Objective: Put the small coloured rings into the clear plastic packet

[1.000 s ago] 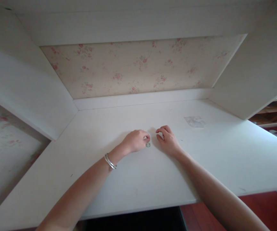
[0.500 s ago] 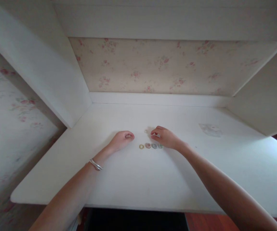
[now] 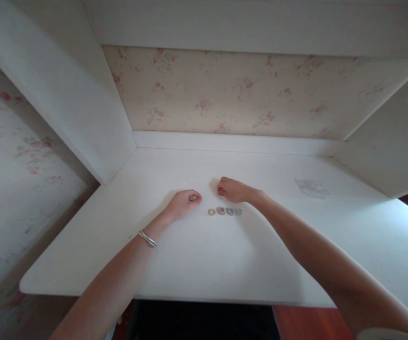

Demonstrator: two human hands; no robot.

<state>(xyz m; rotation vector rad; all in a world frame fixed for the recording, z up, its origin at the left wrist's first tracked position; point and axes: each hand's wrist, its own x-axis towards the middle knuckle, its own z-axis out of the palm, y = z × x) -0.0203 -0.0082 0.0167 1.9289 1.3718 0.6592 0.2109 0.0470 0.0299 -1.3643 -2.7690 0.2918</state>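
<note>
Four small rings (image 3: pixel 225 211) lay in a short row on the white table (image 3: pixel 204 264), between the two hands. The left hand (image 3: pixel 184 203) rested just beside the row, its grip curled closed. The right hand (image 3: pixel 235 190) lay just behind the rings, fingers pressed together; whether it pinched something I could not tell.

White desk (image 3: pixel 204 264), set in an alcove with floral wallpaper (image 3: pixel 232 94) at 12 o'clock. Left hand (image 3: pixel 184 203) rests on the desktop, fingers curled in loosely; silver bracelet (image 3: pixel 147 238) on its wrist. Right hand (image 3: pixel 234 190) at 2 o'clock from the left, fingers curled, on the surface. Row of four small rings (image 3: pixel 225 211) lies between the hands, just at 6 o'clock of the right one. Clear plastic bag (image 3: pixel 312 188) well apart at 3 o'clock.
</note>
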